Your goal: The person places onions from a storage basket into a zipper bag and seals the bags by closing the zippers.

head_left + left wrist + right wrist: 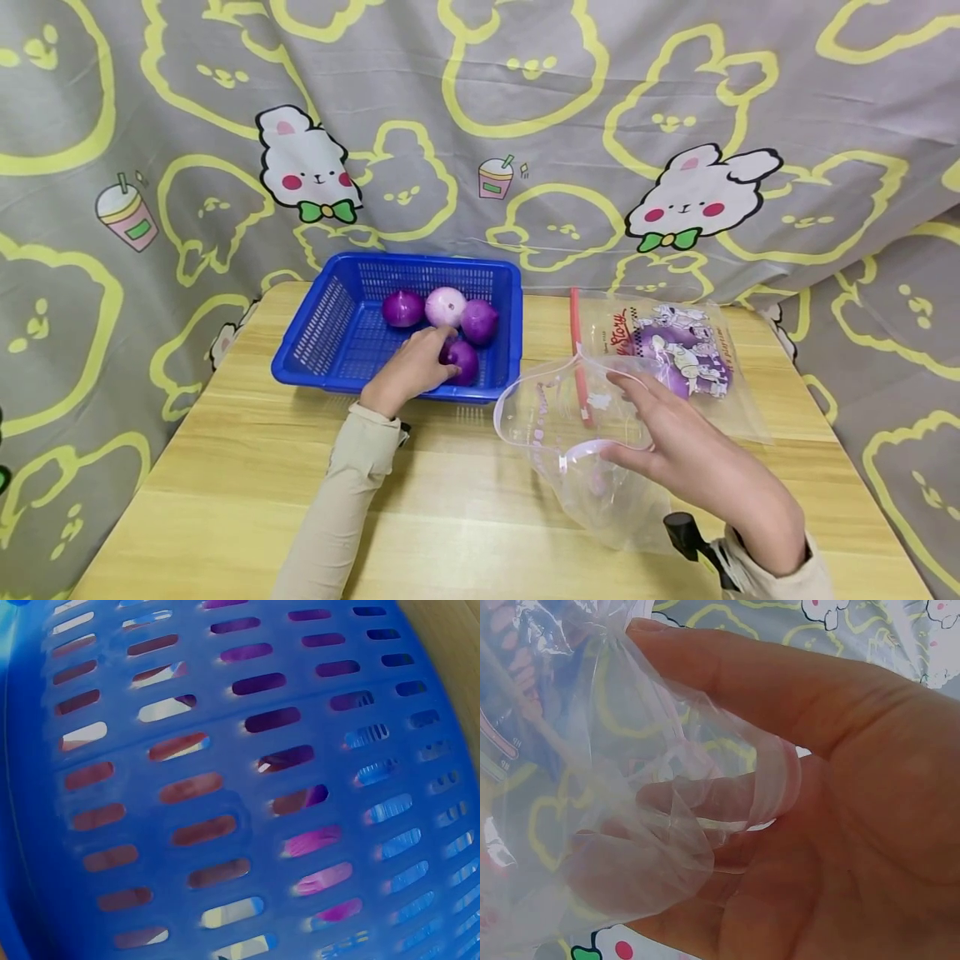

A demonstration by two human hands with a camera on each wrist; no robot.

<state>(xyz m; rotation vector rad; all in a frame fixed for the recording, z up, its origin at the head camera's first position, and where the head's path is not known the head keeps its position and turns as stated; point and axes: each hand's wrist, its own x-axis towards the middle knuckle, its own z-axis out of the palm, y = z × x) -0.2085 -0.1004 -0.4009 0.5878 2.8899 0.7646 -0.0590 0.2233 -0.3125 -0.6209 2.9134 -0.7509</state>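
Observation:
A blue plastic basket point(303, 350) stands at the back of the table and holds several purple onions, one a paler onion point(444, 306). My left hand point(412, 367) reaches over its front rim and grips the front-right onion point(463, 363) between thumb and fingers. The left wrist view is filled by the basket's slotted wall point(135, 817), with bits of hand and onion showing through. My right hand point(690, 442) holds a clear plastic bag point(600, 492) by its mouth, which gapes toward the basket. In the right wrist view, the fingers show through the film of the bag point(630, 855).
Behind the right hand, a printed zip bag point(622, 321) with a red strip lies flat, purple onions inside it. A wooden table point(225, 500) carries everything. A grey patterned curtain point(420, 67) encloses the back and sides.

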